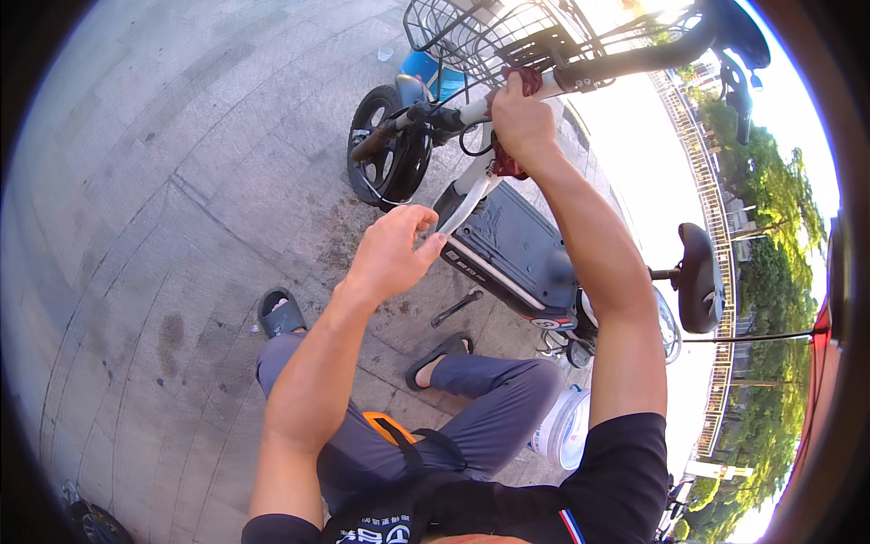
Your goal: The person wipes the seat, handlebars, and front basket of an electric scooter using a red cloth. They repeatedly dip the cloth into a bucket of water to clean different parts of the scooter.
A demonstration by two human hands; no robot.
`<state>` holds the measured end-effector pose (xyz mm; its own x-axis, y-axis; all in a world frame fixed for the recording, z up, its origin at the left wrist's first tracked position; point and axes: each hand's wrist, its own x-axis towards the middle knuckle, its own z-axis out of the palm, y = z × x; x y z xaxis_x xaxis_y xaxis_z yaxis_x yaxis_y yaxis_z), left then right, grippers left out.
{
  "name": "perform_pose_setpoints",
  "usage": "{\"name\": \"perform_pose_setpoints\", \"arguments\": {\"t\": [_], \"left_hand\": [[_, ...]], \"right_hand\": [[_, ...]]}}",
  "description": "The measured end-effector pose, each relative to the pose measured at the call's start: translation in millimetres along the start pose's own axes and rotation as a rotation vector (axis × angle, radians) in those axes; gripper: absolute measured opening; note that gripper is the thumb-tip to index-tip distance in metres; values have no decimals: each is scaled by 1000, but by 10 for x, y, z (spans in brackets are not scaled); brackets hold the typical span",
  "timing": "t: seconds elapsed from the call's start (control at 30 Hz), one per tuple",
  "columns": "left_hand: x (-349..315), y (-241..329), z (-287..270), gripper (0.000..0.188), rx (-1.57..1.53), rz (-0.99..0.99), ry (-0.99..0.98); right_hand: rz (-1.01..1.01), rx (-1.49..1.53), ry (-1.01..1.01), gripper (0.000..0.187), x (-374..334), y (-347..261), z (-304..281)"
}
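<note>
While right hand [521, 122] grips handlebar [471, 111], left hand [391, 254] hovers.

Both bare arms reach up and away from the body, hands apart.

The left hand [391, 254] sits near the picture's centre, its forearm rising from seven o'clock; the fingers are loosely curled, thumb and forefinger tips close together, the back of the hand facing the camera. The right hand [521, 122] is higher, toward twelve o'clock, its arm stretched long from five o'clock; its fingers are closed in a firm grip, knuckles uppermost, wrist slightly bent.
</note>
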<state>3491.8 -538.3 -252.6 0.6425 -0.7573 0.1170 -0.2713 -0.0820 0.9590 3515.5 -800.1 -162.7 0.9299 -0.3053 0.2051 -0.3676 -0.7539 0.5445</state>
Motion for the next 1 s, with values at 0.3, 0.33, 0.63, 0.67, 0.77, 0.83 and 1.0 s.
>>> {"name": "perform_pose_setpoints", "arguments": {"t": [0.3, 0.33, 0.63, 0.67, 0.77, 0.83, 1.0], "left_hand": [[131, -227, -198, 32, 91, -33, 19], [147, -241, -219, 32, 104, -50, 22], [134, -145, -151, 31, 46, 38, 30], [96, -119, -134, 31, 35, 47, 21], [28, -67, -135, 29, 1, 42, -21], [19, -58, -165, 29, -36, 80, 7], [29, -81, -284, 29, -30, -2, 28]], "right_hand": [[-108, 135, -242, 18, 187, -520, 321], [-124, 135, -246, 18, 179, -493, 292], [-136, -17, -147, 30, 142, 197, -118], [-105, -4, -171, 30, 100, 145, -86], [-71, 7, -89, 19, 81, -174, 119], [-65, 32, -112, 16, 128, -421, 287], [-108, 115, -263, 20, 254, -589, 489]]}}
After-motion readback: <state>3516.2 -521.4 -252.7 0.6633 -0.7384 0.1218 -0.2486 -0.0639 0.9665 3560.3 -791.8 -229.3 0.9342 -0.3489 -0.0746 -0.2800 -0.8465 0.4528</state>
